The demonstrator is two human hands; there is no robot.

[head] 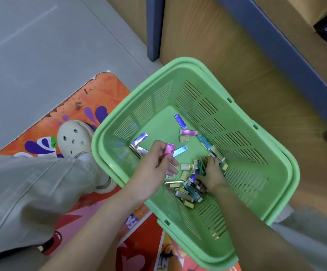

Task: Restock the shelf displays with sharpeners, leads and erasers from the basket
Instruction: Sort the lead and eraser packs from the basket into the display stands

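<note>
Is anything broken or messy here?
The mat is chipped and peeling along its far edge. The packs lie jumbled loose in the basket, where the left hand pinches a pink pack.

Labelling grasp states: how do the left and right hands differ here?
Left hand pinches a pink pack, apart from the pile; right hand digs fingers-down into the pile, and any grip there is hidden. Left hand sits near the middle of the green basket; right hand is closer to its slatted side wall. Both are bare and inside it.
</note>
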